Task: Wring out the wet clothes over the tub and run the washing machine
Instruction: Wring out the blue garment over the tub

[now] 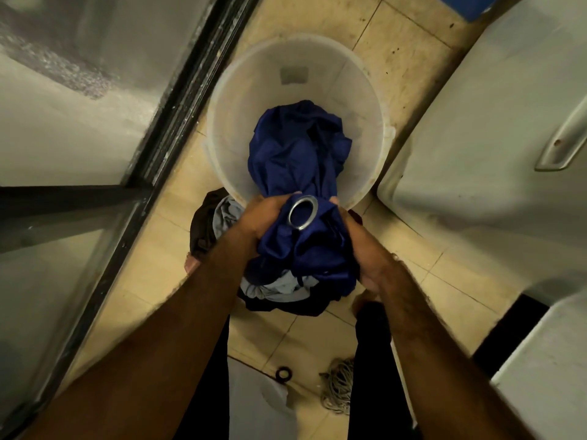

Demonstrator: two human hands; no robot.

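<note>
From the head view, looking straight down, both hands meet over the near edge of a white plastic tub [228,100] that stands on the beige tiled floor [413,58]. Between them is a bunched dark blue cloth [295,154] with a metal eyelet [303,213] showing at the top of the bunch. The left hand [263,217] is clenched around the cloth just beside the eyelet, fingers curled into the fabric. The right hand [362,249] grips the bunch from the other side, palm pressed to it and fingers wrapped behind. The far part of the cloth hangs down into the tub, crumpled against its near wall; the near part spills below the hands.

Under the hands, on the floor just beside the tub, lies a heap of clothes [279,292], light blue and dark pieces mixed. A white appliance [476,138] with a handle [562,144] stands to the right. A dark door frame [178,106] runs along the left. Nearer the person, a coil of rope [338,385] and a small black ring [283,373] lie on the tiles.
</note>
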